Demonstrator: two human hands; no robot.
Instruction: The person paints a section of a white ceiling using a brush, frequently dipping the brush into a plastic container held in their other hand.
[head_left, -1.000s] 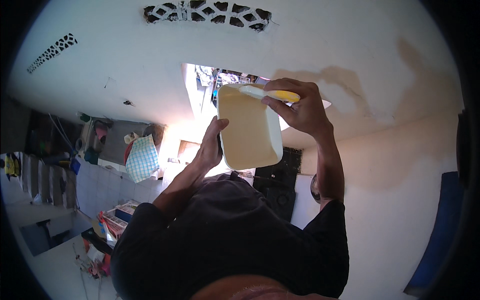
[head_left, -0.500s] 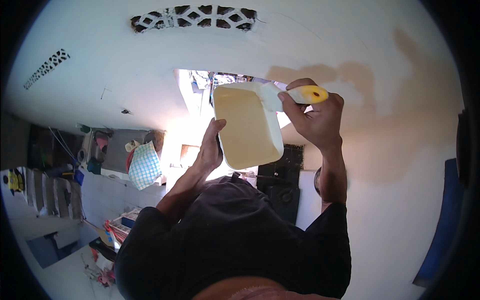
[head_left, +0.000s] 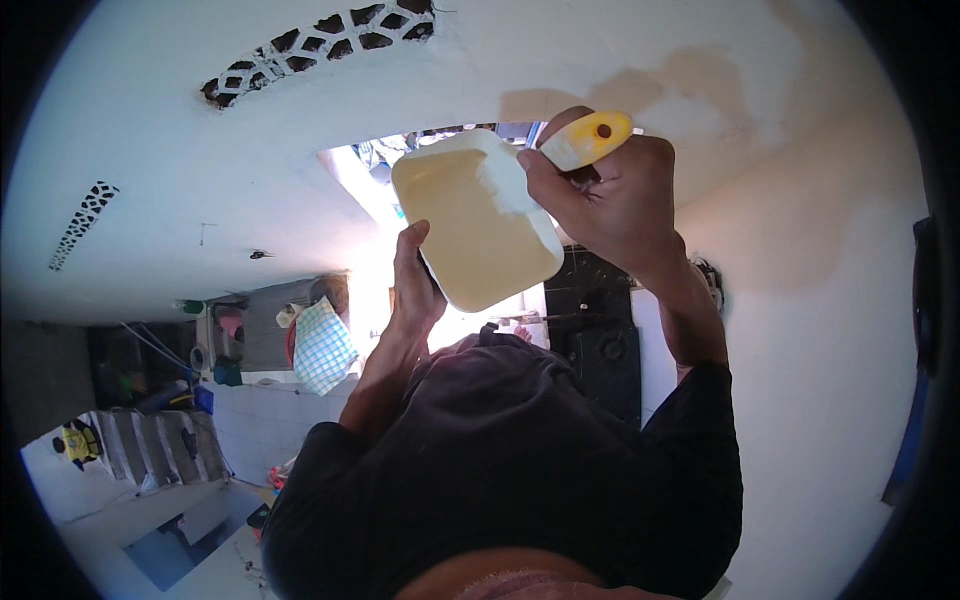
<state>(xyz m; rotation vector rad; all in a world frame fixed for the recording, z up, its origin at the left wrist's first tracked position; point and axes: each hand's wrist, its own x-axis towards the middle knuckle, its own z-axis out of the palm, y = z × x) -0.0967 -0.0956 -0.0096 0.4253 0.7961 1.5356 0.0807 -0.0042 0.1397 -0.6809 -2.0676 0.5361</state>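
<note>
My left hand is closed on the left side of a white tub, its thumb over the rim. The tub is tilted toward me, and pale cream paint covers much of its inside. A paintbrush with a yellow and whitish handle is pinched in my right hand at the tub's upper right. Its pale bristles point into the tub against the right inner wall; my fingers partly hide the brush.
White walls surround me, with patterned vent blocks above. Bright light comes through an opening behind the tub. To the left are a blue checked cloth and concrete steps. A black panel stands behind my right forearm.
The brush has moved down and left, with its bristles further inside the tub and its handle tilted more steeply. The tub sits slightly higher and turned in view; the room has shifted.
</note>
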